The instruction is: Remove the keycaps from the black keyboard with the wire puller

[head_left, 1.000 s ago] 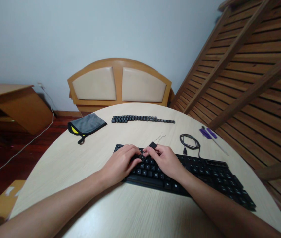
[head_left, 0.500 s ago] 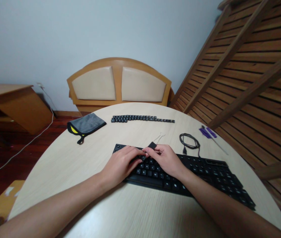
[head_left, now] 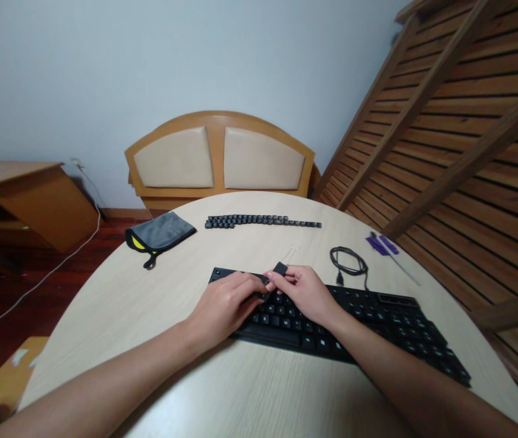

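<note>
A black keyboard (head_left: 281, 334) lies at a slant on the table, its left part under my hands. My right hand (head_left: 302, 289) is closed on a small black keycap puller (head_left: 280, 268), whose thin wire loops point away from me. My left hand (head_left: 231, 298) rests over the keyboard's left side, fingers curled and pinched close to the puller's near end. What those fingertips hold, if anything, is hidden. Beyond the keyboard, several loose black keycaps (head_left: 249, 219) stand in rows.
A grey cloth with yellow lining (head_left: 162, 232) lies at the table's left. The keyboard's coiled cable (head_left: 349, 260) sits behind it. Purple pieces (head_left: 381, 244) and a thin rod (head_left: 405, 269) lie near the right edge. A wooden headboard (head_left: 218, 158) stands behind the round table (head_left: 158, 377).
Both hands stay at the same spot on the keyboard. The puller has tipped slightly, its wire ends shifting a little left. The camera view has moved slightly.
</note>
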A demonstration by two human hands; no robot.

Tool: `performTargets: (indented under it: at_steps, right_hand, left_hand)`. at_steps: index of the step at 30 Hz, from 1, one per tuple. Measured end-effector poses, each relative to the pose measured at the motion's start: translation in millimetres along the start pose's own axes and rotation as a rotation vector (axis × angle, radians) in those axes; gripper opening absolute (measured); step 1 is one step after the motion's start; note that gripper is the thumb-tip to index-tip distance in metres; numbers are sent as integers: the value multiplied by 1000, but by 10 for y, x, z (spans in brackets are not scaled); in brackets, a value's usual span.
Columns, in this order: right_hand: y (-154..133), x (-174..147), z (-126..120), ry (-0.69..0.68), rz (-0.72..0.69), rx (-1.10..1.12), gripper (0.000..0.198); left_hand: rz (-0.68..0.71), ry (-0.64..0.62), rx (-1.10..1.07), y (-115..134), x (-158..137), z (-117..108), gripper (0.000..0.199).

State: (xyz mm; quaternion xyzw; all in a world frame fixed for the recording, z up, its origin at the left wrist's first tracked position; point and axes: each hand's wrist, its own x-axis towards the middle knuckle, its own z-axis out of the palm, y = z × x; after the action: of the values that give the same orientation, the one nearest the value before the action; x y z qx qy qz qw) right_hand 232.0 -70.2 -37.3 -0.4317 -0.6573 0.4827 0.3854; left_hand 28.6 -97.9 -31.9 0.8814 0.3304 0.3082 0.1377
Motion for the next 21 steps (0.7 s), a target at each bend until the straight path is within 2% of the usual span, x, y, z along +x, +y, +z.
performTargets:
  at_steps: [3, 6, 8, 13, 17, 21]
  right_hand:
    - [-2, 14, 4, 21, -9, -32, 36]
    - [5, 20, 10, 13, -1, -54, 35]
    - [11, 21, 15, 11, 6, -57, 34]
    - [13, 20, 28, 5, 12, -49, 32]
    - [8, 22, 34, 3, 17, -56, 33]
    - [-10, 17, 36, 3, 14, -57, 31]
  left_hand:
    - [-52, 67, 25, -32, 62, -77, 16]
    - [-143, 154, 81, -170, 205, -164, 16]
    - [-186, 204, 136, -336, 337, -210, 16]
    - [-217, 178, 395, -894, 677, -243, 17]
    - [-210, 158, 425, -1278, 868, -194, 17]
    - [-204, 179, 456, -1529, 960, -116, 15]
